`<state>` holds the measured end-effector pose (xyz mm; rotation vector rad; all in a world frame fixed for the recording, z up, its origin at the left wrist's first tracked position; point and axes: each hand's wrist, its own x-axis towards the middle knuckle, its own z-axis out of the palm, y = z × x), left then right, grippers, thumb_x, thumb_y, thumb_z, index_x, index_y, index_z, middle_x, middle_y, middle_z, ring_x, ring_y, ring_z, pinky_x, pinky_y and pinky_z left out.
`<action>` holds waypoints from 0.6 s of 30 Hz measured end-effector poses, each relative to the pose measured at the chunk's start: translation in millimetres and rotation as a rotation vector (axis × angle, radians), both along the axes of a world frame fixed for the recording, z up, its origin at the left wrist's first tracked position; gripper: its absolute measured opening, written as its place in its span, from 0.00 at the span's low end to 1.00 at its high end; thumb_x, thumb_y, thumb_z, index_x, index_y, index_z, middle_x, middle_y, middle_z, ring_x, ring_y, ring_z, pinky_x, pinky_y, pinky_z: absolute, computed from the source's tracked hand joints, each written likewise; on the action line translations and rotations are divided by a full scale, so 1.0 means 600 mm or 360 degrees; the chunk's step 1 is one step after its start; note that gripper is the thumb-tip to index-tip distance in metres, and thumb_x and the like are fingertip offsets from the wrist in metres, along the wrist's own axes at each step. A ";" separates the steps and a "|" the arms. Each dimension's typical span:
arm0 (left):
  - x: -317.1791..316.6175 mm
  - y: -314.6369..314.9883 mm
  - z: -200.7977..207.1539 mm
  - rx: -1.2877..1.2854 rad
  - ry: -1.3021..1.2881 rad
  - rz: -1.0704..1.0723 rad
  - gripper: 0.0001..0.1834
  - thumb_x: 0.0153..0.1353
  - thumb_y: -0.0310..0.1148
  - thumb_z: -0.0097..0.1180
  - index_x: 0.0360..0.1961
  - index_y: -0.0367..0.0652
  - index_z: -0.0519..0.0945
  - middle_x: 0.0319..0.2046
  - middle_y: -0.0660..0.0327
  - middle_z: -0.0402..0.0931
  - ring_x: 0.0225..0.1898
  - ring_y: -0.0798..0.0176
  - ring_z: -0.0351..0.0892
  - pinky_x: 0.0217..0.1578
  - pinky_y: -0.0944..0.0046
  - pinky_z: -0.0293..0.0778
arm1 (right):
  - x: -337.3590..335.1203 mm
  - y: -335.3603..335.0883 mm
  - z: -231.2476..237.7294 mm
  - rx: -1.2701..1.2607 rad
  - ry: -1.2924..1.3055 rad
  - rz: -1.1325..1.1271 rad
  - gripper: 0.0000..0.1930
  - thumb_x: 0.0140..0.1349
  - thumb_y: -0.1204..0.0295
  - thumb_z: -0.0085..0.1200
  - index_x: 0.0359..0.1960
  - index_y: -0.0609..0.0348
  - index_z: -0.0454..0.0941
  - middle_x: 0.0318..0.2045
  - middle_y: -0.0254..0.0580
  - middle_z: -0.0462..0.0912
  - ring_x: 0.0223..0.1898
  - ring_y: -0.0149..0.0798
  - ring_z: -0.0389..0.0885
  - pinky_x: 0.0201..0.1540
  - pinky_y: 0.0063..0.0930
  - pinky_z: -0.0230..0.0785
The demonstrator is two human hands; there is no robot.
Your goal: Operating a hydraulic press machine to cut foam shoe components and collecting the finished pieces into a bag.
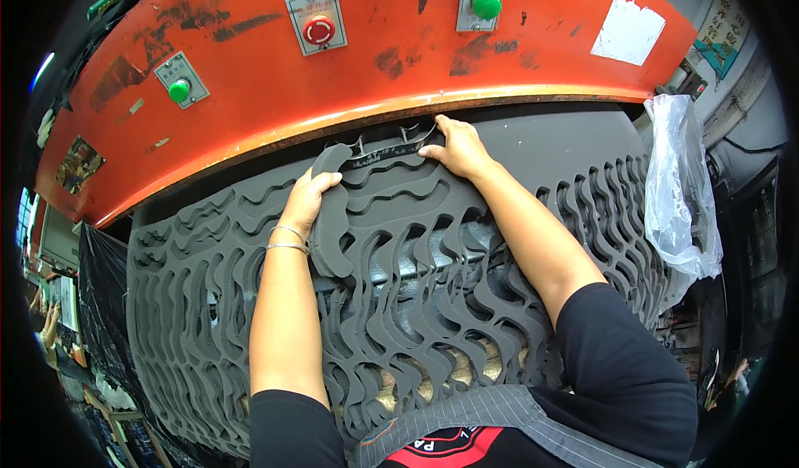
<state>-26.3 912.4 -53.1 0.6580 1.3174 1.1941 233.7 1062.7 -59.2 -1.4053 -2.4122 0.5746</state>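
My left hand [306, 200], with a metal bangle on the wrist, is closed round the side of a thick, curved dark grey foam piece [333, 231]; its thumb lies on top and the other fingers are mostly hidden. A curved metal cutting die [384, 153] with cross struts lies on the dark grey foam sheet [553, 141], just under the machine's edge. My right hand [462, 150] grips the right end of this die, thumb in front and index finger over the far side. The foam piece's upper end is beside the die's left end.
Ahead spans an orange-red press beam [241, 68] with green buttons [486, 6] and a red emergency stop [318, 29]. Wavy cut-out foam webbing [416, 301] droops toward me. Clear plastic film [678, 185] hangs at the right, black plastic [108, 301] at the left.
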 end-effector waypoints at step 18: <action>-0.169 0.067 0.177 0.1144 0.1560 0.1626 0.13 0.57 0.36 0.62 0.34 0.40 0.73 0.30 0.61 0.75 0.31 0.63 0.77 0.35 0.62 0.73 | -0.005 0.097 0.230 0.0569 0.1473 -0.0274 0.07 0.58 0.73 0.61 0.32 0.60 0.74 0.23 0.29 0.73 0.26 0.23 0.70 0.31 0.19 0.66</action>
